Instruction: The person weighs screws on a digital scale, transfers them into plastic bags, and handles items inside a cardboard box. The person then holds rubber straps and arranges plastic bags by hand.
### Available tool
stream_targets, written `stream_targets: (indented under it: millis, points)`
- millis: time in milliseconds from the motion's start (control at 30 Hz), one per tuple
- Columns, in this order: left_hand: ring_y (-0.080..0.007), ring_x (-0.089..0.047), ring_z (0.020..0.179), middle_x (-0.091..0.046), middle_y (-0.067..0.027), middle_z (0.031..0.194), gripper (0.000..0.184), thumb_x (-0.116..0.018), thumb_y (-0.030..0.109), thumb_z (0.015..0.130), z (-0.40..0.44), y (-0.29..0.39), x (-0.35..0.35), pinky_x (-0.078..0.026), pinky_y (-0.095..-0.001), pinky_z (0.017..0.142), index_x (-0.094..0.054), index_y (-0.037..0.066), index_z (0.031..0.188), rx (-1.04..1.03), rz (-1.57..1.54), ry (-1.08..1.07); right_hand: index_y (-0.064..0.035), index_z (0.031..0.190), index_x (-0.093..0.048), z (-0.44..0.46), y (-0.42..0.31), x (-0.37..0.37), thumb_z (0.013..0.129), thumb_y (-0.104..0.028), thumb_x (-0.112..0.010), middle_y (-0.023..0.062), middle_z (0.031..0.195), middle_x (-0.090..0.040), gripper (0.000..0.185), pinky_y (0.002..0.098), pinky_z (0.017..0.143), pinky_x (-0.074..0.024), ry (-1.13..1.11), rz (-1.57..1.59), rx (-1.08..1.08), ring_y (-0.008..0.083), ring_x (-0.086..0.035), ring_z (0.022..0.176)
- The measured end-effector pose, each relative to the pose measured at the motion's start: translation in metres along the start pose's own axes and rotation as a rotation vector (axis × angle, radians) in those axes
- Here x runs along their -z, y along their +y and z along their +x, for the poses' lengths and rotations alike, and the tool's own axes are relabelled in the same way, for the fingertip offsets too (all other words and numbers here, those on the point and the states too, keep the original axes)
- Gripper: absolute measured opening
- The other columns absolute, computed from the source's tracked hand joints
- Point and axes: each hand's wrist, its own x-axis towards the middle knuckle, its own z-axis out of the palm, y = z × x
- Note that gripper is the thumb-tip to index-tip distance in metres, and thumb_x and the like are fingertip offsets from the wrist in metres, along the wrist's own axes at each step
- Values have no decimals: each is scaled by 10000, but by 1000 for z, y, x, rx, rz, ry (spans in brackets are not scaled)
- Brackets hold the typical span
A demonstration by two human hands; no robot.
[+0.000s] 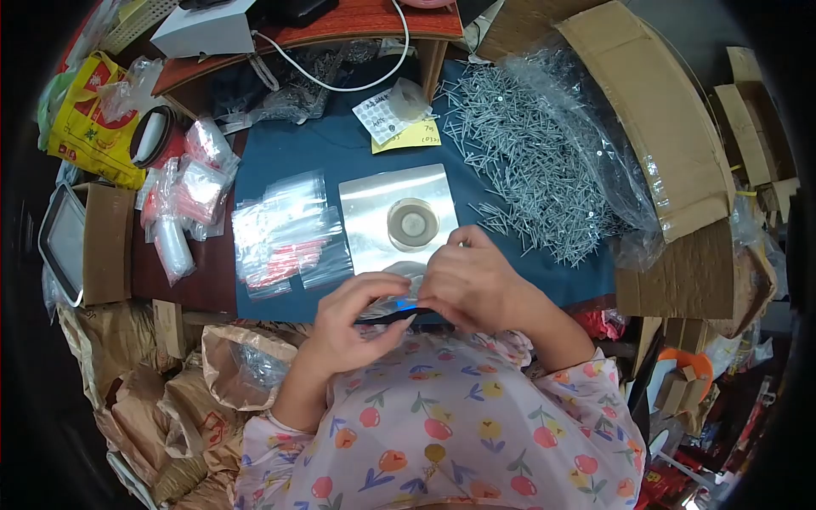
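Close to my body, at the table's front edge, my left hand [355,320] and my right hand [469,280] meet over a small clear plastic bag [384,307]. The right fingers are curled in a pinch on it; the left fingers and thumb close round its other side. My hands hide most of the bag, and its contents cannot be made out. A blue-lit display [407,303] shows between them. Just beyond lies the steel plate of a scale [361,204], bearing a small round cup [414,223]. Left of it are flat clear zip bags [285,223] with red strips.
A big heap of screws or nails [531,153] covers the right side, beside a cardboard box flap [650,119]. Packs of bags [200,178] lie left. White and yellow paper labels [406,136] sit behind the scale, under a red shelf [357,30]. Paper sacks [183,408] stand lower left.
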Motion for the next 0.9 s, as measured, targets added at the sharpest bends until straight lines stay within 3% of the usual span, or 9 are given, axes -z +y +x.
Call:
stream_targets:
  millis: [67,267,467,600,700,800,900]
  points:
    - [-204,-653,811,-661,-110,917,206,-709,6,711,0,-2,-5,-511,-282,720,-644,12,905,-17,140,-22,-109,737,-566,-1,-3,-4,763,-152,-688,10,716,-498,133,370,794,-402,38,1,12,193,-527,712]
    - [-204,-664,770,-675,-113,814,94,-686,-26,725,1,7,-3,-512,-274,711,-658,5,809,187,62,-54,-108,693,-561,-3,-5,-13,755,-187,-699,14,703,-492,170,362,792,-405,78,12,21,190,-522,707]
    - [-221,-681,875,-698,-137,875,75,-715,-40,720,-10,8,-4,-522,-314,804,-667,-12,770,292,-167,-113,-110,687,-565,-7,-6,-10,748,-207,-719,-3,716,-518,192,362,764,-408,7,76,151,168,-527,694]
    - [-297,-647,998,-691,-173,919,118,-763,-36,702,-18,-1,13,-492,-405,918,-653,5,713,281,-363,27,-105,686,-568,-18,-8,0,750,-201,-736,-18,710,-530,204,354,737,-410,107,89,112,153,-530,680]
    - [-301,-652,974,-686,-178,874,185,-768,-70,654,-16,-2,15,-468,-480,951,-605,17,663,332,-389,34,-101,683,-568,-18,-7,-4,747,-193,-746,-19,690,-520,211,345,717,-412,146,116,136,157,-530,679]
    - [-294,-658,954,-681,-177,830,236,-777,-72,641,-16,-6,17,-474,-494,943,-565,31,637,363,-407,15,-94,677,-565,-20,-4,-6,746,-200,-749,-18,699,-529,224,341,702,-415,129,162,132,162,-528,677]
    - [-262,-667,930,-682,-147,834,207,-783,-72,659,-19,-8,20,-515,-418,902,-593,12,656,375,-474,15,-89,721,-585,-21,-1,-7,754,-216,-745,2,723,-561,206,341,694,-427,52,281,104,194,-551,690]
